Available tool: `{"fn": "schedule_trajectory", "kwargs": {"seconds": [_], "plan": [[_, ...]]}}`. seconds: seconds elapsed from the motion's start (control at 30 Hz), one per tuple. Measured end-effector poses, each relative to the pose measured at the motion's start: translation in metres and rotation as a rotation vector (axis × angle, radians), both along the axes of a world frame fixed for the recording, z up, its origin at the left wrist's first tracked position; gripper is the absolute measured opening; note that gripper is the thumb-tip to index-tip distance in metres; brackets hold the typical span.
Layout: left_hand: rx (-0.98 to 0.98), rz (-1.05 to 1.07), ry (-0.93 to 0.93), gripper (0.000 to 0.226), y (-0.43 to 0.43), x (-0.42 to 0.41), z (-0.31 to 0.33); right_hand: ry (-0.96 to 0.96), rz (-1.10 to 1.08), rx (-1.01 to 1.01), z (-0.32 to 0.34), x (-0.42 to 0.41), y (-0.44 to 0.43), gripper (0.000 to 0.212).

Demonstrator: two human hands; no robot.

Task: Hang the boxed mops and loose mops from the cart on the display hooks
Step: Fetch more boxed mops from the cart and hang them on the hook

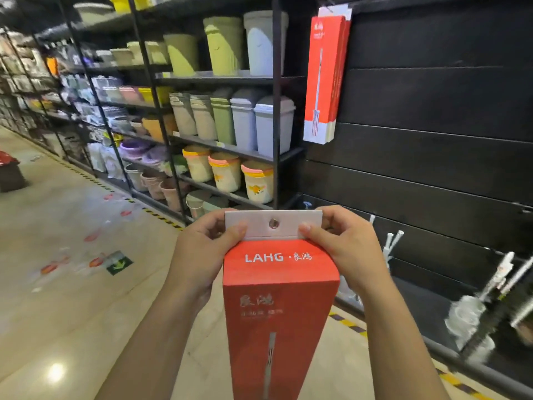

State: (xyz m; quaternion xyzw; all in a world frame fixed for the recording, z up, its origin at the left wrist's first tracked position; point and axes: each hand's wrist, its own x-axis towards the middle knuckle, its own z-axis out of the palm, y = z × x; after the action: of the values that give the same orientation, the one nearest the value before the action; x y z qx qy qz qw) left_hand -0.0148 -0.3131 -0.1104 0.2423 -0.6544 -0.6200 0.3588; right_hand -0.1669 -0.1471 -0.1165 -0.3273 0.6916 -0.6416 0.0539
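Observation:
I hold a tall red boxed mop (278,313) upright in front of me, its white hanging tab with a metal eyelet (273,224) at the top. My left hand (202,249) pinches the tab's left end and my right hand (343,243) pinches its right end. High on the black slat wall (432,145) hang two or three red boxed mops (324,79) side by side. Loose mops (487,298) with white handles lean at the lower right, partly blurred. The cart is out of view.
Black metal shelving (275,111) left of the slat wall carries several plastic bins and buckets (256,180). A shiny tiled aisle floor (72,269) with yellow-black edge tape and a green arrow sticker runs to the left. A dark box (10,174) stands far left.

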Motion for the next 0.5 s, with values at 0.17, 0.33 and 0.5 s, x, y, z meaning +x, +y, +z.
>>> {"fn": "schedule_trajectory", "kwargs": {"seconds": [0.17,0.33,0.5], "plan": [[0.013,-0.015,-0.009,0.016,-0.047,-0.075,0.001,0.009,-0.022,0.03,0.0,-0.073,-0.043,0.014],[0.018,-0.012,-0.011,0.016,-0.094,-0.154,0.001,0.0,-0.035,0.032,0.002,-0.146,-0.09,0.014],[0.024,-0.049,-0.004,0.015,-0.143,-0.229,0.007,-0.002,-0.093,0.022,0.009,-0.212,-0.135,0.016]]}}
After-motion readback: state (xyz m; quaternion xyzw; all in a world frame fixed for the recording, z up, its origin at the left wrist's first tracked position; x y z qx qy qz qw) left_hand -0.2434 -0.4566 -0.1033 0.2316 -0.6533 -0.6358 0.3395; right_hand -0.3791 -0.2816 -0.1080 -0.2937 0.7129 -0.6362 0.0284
